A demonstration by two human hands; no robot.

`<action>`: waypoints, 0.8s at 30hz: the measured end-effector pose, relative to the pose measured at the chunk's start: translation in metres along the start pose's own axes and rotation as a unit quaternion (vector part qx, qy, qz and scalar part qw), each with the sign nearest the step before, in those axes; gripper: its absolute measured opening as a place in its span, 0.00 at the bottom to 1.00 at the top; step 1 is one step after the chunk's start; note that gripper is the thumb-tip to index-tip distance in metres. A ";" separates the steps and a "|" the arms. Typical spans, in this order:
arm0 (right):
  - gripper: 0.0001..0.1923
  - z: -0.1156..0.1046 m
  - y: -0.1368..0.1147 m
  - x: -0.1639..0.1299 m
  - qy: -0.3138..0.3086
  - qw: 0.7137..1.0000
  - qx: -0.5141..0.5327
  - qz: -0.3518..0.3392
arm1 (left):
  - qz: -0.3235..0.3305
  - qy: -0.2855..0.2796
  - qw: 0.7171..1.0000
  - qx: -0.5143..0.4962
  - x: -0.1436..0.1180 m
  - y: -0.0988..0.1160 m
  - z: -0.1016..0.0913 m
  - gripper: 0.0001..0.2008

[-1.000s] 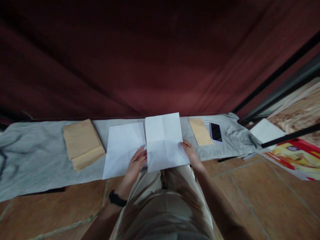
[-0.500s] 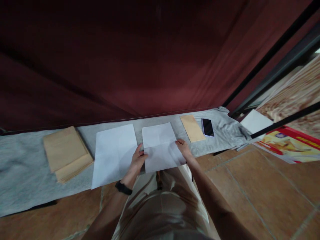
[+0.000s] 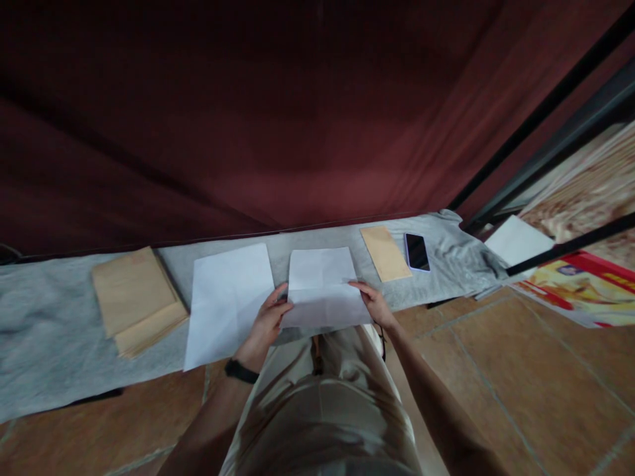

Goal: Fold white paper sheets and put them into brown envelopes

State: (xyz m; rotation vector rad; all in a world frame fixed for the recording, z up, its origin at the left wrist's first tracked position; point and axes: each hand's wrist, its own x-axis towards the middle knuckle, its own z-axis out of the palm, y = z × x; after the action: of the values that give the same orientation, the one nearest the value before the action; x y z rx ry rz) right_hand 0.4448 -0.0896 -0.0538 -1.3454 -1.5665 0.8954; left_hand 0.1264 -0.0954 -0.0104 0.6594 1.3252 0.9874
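A white sheet of paper [image 3: 322, 287] with a crease across its middle is held in front of me, its near half bent up along the fold. My left hand [image 3: 270, 316] pinches its left edge between thumb and fingers; a dark band is on that wrist. On the opposite edge, my right hand [image 3: 372, 302] grips the sheet with thumb and fingers. Left of it lies a larger white stack of paper [image 3: 228, 304], close to my left hand. A single brown envelope [image 3: 386, 254] rests beyond my right hand.
Several brown envelopes [image 3: 136, 294] are piled on the grey cloth [image 3: 44, 330] at the left. A phone [image 3: 417, 252] lies right of the single envelope. Dark red fabric [image 3: 297, 132] rises behind. A colourful printed box [image 3: 585, 287] and black bars stand at the right.
The sheet's near half has tilted up along its crease, so it looks shorter and straighter. Both hands stay on its edges, and the view has shifted slightly.
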 end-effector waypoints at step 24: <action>0.21 -0.012 -0.005 -0.014 -0.186 0.961 -0.172 -0.108 | 0.416 -0.181 0.726 0.517 -0.014 -0.016 -0.029 0.38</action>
State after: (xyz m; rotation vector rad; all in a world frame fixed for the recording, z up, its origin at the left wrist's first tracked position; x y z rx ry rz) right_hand 0.4553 -0.1043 -0.0468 -1.2505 -2.1960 0.7951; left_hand 0.1024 -0.1190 -0.0217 2.3431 1.1233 0.6143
